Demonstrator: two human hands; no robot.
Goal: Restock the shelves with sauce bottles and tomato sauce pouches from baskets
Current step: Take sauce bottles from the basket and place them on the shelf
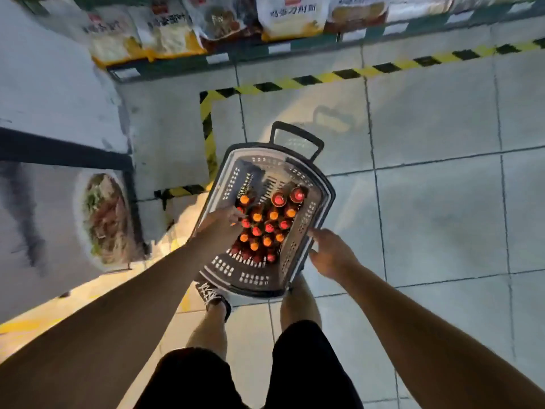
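A grey plastic basket stands on the tiled floor in front of my feet. Several sauce bottles stand upright in it, their orange and red caps facing up. My left hand reaches over the basket's left rim, its fingertips at the caps on the left of the cluster. Blur hides whether it holds a bottle. My right hand is at the basket's right rim, with its fingers curled onto the edge. The far end of the basket holds no bottles.
The basket's black pull handle sticks out at its far end. A low shelf with bagged noodle packs runs along the top. Yellow-black hazard tape marks the floor. A display panel with a food picture stands at the left.
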